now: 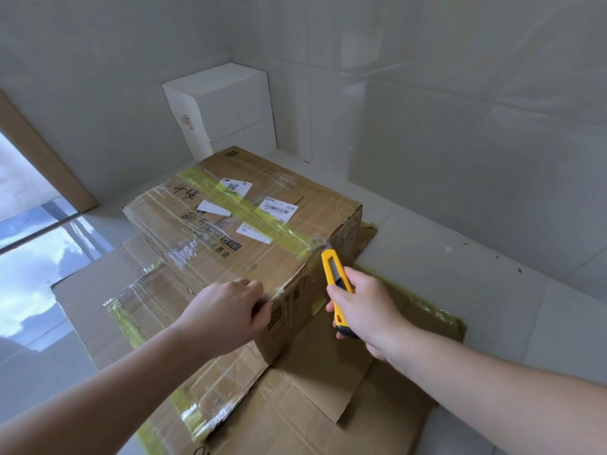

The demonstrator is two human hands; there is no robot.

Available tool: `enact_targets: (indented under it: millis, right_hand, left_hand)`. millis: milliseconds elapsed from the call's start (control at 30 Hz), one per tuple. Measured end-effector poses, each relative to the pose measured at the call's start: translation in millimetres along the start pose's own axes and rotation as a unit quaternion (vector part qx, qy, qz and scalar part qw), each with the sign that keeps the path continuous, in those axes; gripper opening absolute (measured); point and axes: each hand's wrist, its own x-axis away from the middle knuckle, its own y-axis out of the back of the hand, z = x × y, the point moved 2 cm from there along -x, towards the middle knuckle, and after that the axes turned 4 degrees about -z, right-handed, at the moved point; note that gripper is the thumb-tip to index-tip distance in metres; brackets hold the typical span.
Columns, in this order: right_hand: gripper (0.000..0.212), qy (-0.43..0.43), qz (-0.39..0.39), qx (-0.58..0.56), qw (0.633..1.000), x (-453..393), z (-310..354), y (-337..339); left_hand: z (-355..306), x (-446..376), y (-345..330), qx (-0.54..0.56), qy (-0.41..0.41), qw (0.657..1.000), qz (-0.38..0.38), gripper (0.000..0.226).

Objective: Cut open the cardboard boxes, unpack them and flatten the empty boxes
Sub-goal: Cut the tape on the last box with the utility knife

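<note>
- Head view: a sealed cardboard box [243, 224] sits mid-frame on flattened cardboard [315, 389], its long axis running from lower centre toward the upper left; a yellow-green tape strip [262, 215] crosses its top.
- The left hand [226, 316] curls over the box's near corner, gripping it.
- The right hand [364, 310], just right of that corner, grips a yellow utility knife [335, 277] pointing up-frame, tip touching the tape at the box's right top edge.
- Box closed; contents hidden.
- A white box [226, 106] stands in the far corner, upper centre.
</note>
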Motion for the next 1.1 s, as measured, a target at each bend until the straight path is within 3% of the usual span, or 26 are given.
enact_targets:
  millis: [167,667,1100]
  right_hand:
    - [0.008,0.004,0.005,0.012,1.0,-8,9,5]
    - [0.017,-0.014,0.037,0.006,0.999,-1,7,7]
    - [0.037,-0.024,0.042,0.021,0.999,-9,9,16]
  left_hand:
    - [0,-1,2,0.012,-0.011,1.0,-0.023,0.032]
    - [-2,-2,1,0.009,0.0,1.0,-0.011,0.032]
    - [-3,-5,-1,-0.02,-0.031,0.999,-0.004,0.033]
